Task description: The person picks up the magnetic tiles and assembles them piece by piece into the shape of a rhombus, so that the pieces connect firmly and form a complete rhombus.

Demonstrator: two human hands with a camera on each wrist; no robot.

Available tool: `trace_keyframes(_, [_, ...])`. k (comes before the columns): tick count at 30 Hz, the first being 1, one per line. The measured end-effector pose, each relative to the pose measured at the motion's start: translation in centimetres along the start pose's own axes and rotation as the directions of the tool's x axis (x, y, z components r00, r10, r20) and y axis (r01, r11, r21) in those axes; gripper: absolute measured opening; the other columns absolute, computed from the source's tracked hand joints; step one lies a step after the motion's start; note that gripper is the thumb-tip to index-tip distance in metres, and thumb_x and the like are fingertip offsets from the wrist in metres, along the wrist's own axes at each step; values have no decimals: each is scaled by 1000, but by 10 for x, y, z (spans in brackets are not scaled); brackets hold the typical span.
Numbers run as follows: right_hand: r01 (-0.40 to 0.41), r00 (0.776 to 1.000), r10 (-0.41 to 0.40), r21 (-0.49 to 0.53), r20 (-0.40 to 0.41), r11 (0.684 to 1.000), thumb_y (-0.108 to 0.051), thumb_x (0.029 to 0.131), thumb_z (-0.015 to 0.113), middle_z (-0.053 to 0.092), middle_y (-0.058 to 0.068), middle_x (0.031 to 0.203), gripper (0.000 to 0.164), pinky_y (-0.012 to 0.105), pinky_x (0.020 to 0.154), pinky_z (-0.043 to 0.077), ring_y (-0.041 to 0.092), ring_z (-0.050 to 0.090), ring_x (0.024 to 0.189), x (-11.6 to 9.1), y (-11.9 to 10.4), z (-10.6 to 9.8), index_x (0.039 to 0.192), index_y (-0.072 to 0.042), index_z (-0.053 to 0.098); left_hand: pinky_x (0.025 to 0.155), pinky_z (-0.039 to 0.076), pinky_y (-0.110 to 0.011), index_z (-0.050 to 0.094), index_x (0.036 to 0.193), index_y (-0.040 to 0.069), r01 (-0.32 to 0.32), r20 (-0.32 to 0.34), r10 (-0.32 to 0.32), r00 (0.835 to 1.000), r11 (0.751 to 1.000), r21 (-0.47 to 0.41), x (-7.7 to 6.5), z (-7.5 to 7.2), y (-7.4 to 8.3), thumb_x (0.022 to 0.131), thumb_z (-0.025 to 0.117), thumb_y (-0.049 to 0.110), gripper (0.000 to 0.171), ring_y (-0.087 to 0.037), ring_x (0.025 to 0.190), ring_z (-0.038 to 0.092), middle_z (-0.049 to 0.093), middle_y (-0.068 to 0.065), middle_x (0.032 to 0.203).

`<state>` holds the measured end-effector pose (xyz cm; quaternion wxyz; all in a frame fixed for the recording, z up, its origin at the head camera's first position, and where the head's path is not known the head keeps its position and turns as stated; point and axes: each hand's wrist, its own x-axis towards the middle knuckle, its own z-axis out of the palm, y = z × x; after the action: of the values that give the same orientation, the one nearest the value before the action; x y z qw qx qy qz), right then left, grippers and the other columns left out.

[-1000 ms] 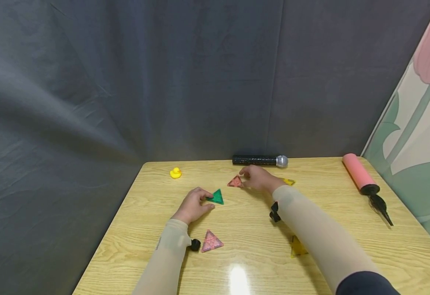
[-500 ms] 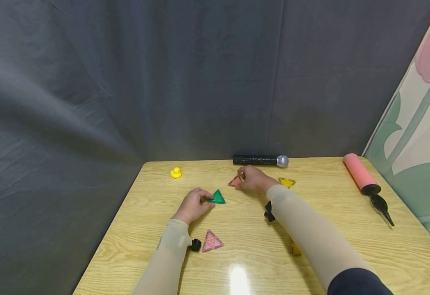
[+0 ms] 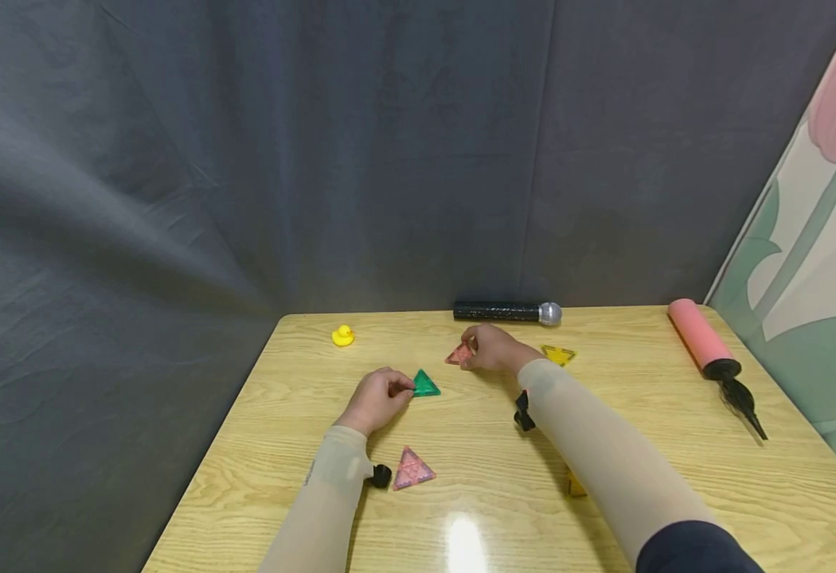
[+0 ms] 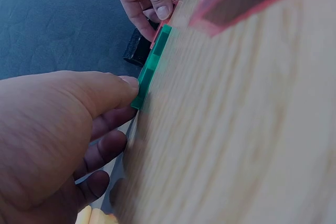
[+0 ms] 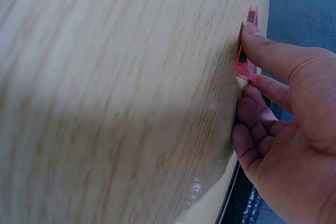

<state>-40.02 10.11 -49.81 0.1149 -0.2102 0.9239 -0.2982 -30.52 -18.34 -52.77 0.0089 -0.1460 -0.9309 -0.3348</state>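
Note:
In the head view my left hand (image 3: 377,400) pinches the near left corner of a green translucent triangle tile (image 3: 427,383) at the middle of the table. Its thumb lies along the tile's edge in the left wrist view, with the other fingers below. Further back, my right hand (image 3: 493,348) holds a red translucent triangle tile (image 3: 458,355) between thumb and finger. The right wrist view has the thumb on that red tile (image 5: 244,70), with the remaining fingers curled under the palm. A pink triangle tile (image 3: 412,469) lies beside my left wrist.
One yellow triangle tile (image 3: 558,355) lies behind my right wrist; another yellow tile (image 3: 576,485) is partly hidden under the right forearm. Along the back edge are a rubber duck (image 3: 343,336) and a black microphone (image 3: 497,311). A pink hand pump (image 3: 701,334) lies at the right.
My left thumb and fingers have closed on the green tile, which has shifted slightly right. My right hand has moved a little left onto the red tile, uncovering more of the far yellow tile.

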Motion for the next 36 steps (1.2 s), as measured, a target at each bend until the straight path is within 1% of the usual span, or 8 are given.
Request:
trace_keyframes(3, [-6, 1000, 6, 2, 3, 1000, -22, 90, 86, 67, 8, 101, 61, 41, 85, 50, 22, 57, 90, -1, 0, 0, 140, 1, 61, 79, 53, -31, 79, 107, 22, 5, -1, -5, 1000, 1000, -11, 0, 0, 0, 99, 76, 20, 8, -10, 86, 60, 64, 11, 98])
trace_keyframes(7, [-14, 1000, 14, 9, -5, 1000, -21, 88, 88, 66, 10, 111, 59, 43, 89, 51, 24, 58, 97, 0, 1, 1, 138, -1, 62, 77, 53, -30, 78, 109, 21, -12, -1, 12, 1000, 1000, -14, 0, 1, -1, 99, 76, 18, 11, -10, 85, 59, 64, 11, 97])
trace_keyframes(11, [-31, 999, 31, 40, -16, 999, -18, 86, 90, 65, 13, 118, 60, 43, 94, 51, 25, 60, 103, 0, 3, 1, 136, -2, 62, 75, 52, -29, 78, 112, 20, -24, -1, 24, 1000, 999, -22, 1, 2, -3, 99, 76, 17, 13, -10, 83, 59, 64, 10, 96])
trace_keyframes(15, [-41, 999, 43, 87, -20, 995, -15, 84, 91, 64, 15, 120, 63, 45, 96, 51, 27, 61, 106, -3, 2, -1, 137, -1, 59, 75, 53, -30, 79, 112, 20, -18, 0, 18, 1000, 999, -47, 0, 2, -3, 99, 76, 18, 14, -11, 83, 59, 65, 10, 96])
trace_keyframes(20, [-57, 998, 60, 113, -23, 992, -12, 83, 91, 61, 13, 111, 66, 42, 88, 50, 25, 59, 96, -6, 2, -3, 138, -1, 55, 76, 53, -31, 80, 112, 20, -10, 3, 10, 1000, 998, -57, 0, 2, -3, 100, 72, 17, 15, -11, 84, 60, 68, 10, 98])
trace_keyframes(27, [-24, 998, 30, 112, -52, 993, -7, 81, 92, 59, 12, 94, 66, 37, 73, 47, 22, 54, 80, -6, 4, -5, 133, 0, 54, 75, 54, -29, 81, 111, 18, -6, 18, 7, 1000, 997, -75, 1, 1, -3, 99, 73, 16, 15, -10, 82, 60, 69, 10, 97])
trace_keyframes(31, [-22, 998, 29, 130, -51, 991, -7, 80, 92, 56, 10, 88, 64, 36, 70, 45, 22, 52, 77, -7, 5, -6, 131, -1, 54, 73, 54, -29, 81, 110, 16, -10, 20, 12, 1000, 995, -102, 1, 1, -2, 97, 77, 16, 13, -10, 81, 62, 70, 10, 93])
trace_keyframes(36, [-21, 998, 30, 146, -63, 989, -6, 79, 93, 56, 12, 90, 59, 37, 73, 45, 22, 52, 80, -6, 11, -6, 125, -5, 57, 73, 54, -29, 80, 109, 19, 9, 28, -6, 1000, 995, -98, 1, 3, -2, 96, 80, 20, 14, -10, 81, 61, 68, 11, 91])
